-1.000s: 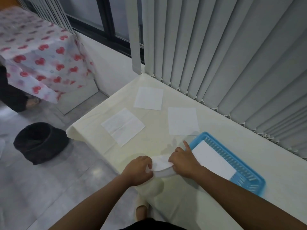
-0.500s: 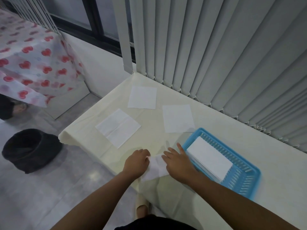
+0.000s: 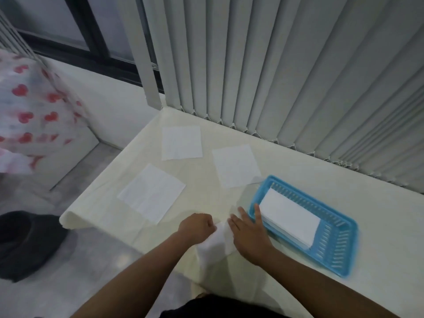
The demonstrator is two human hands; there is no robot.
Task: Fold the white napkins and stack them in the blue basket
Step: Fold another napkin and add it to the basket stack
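A partly folded white napkin (image 3: 216, 244) lies at the table's near edge between my hands. My left hand (image 3: 197, 227) is closed on its left end. My right hand (image 3: 249, 232) lies flat with fingers spread, pressing on its right side, fingertips at the rim of the blue basket (image 3: 339, 246). A stack of folded white napkins (image 3: 290, 216) rests inside the basket. Three flat napkins lie further out on the table: one near the left (image 3: 151, 192), one at the back (image 3: 181, 142), one in the middle (image 3: 236, 165).
The table has a cream cloth (image 3: 378, 226) and stands against grey vertical blinds (image 3: 275, 65). A black bin (image 3: 25, 242) sits on the floor to the left. A heart-patterned cover (image 3: 29, 115) hangs over furniture at far left.
The napkin between my hands has been folded narrower. My right hand slid toward the basket, its fingers now reaching the rim. The camera view shifted to the right.
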